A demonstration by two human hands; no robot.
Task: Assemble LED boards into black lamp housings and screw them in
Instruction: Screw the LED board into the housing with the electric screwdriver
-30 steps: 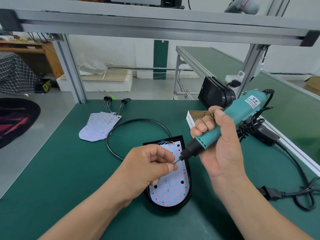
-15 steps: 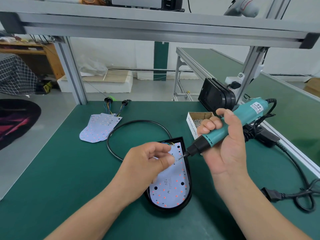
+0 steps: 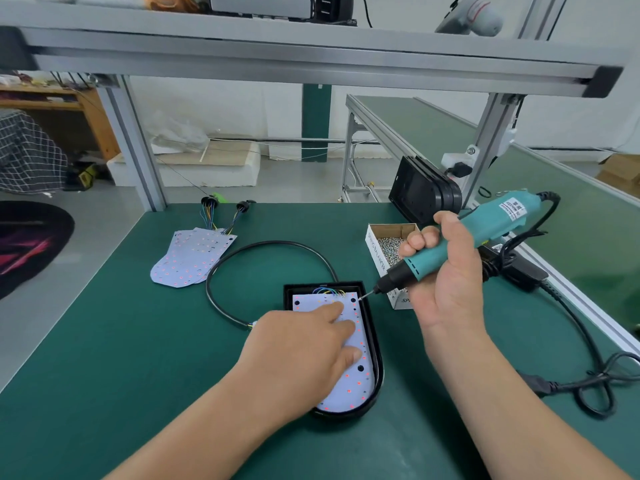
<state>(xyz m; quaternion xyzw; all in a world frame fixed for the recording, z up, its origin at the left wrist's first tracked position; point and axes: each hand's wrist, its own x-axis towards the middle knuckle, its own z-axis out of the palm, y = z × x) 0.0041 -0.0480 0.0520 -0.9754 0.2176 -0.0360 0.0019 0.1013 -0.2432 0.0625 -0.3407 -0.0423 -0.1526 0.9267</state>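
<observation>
One change: no more pinching at the bit; now pressing mid-frame LED board [image 3: 349, 386] with straight-fingered left hand [image 3: 304, 355], gripping electric screwdriver [image 3: 498, 220] in right hand [image 3: 446, 282], ready to drive.

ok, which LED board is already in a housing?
The LED board under the left hand, lying inside the black housing; the other boards sit stacked loose on the mat, far left.

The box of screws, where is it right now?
In the head view, the box of screws sits right of centre, just behind the right hand gripping the screwdriver and beside the black lamp housing's far corner.
</observation>
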